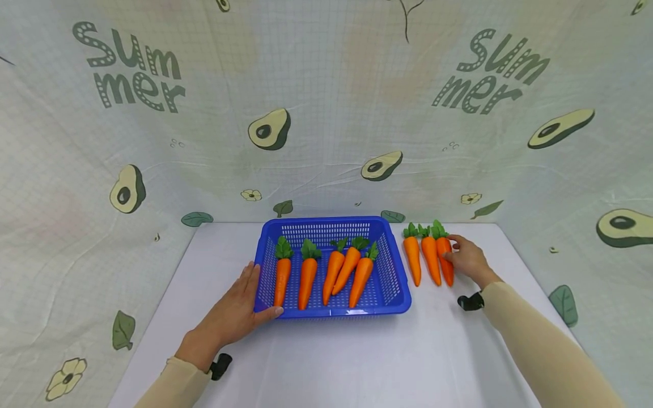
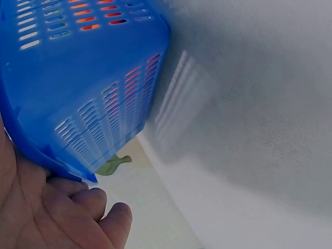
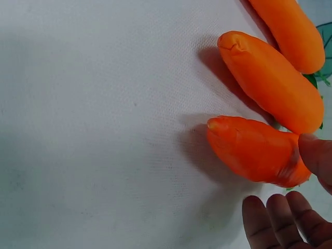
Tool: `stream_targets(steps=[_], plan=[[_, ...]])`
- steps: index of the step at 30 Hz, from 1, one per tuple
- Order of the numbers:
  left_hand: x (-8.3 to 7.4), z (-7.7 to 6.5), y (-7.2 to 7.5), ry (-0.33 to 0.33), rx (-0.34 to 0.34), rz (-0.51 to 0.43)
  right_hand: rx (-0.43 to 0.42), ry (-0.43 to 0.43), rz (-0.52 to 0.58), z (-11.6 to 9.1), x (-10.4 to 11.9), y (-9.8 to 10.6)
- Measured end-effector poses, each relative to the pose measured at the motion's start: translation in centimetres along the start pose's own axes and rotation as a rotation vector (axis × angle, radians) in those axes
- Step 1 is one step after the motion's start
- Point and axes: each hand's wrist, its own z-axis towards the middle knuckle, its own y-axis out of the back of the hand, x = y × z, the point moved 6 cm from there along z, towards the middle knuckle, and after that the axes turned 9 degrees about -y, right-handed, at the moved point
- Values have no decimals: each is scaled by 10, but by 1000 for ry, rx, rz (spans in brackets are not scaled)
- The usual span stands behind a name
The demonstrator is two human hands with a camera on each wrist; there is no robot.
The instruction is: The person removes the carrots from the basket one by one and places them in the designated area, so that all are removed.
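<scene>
A blue plastic basket [image 1: 331, 312] with slotted walls holds several orange carrots [image 1: 308, 283] with green leafy tops. My left hand [image 1: 232, 309] rests against its front left corner, thumb laid on the front rim and fingers along the left side. From the left wrist, fingertips [image 2: 115, 223] show below the basket's rim [image 2: 36, 150]. Right of the basket, three more carrots lie side by side. My right hand [image 1: 469, 259] pinches the rightmost carrot [image 1: 446, 266] near its leafy end. In the right wrist view, the thumb touches this carrot [image 3: 254, 150]; other fingers spread beside it, and the index finger is hidden.
The left loose carrot [image 1: 412, 262] and the middle loose carrot [image 1: 431, 260] lie between the basket and my right hand. Everything stands on a white table [image 1: 347, 362]. Behind and at both sides hangs a cloth [image 1: 326, 113] printed with avocados and leaves.
</scene>
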Motion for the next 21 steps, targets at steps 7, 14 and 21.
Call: stream_targets(steps=[7,14,21], plan=[[0,-1,1,-3,2,0,-39,31,1,-4,2,2],[1,0,0,-4,10,4,-100,92,-24,-14,14,6],[0,0,1,-14,6,38,-181,213,-11,-47,71,19]])
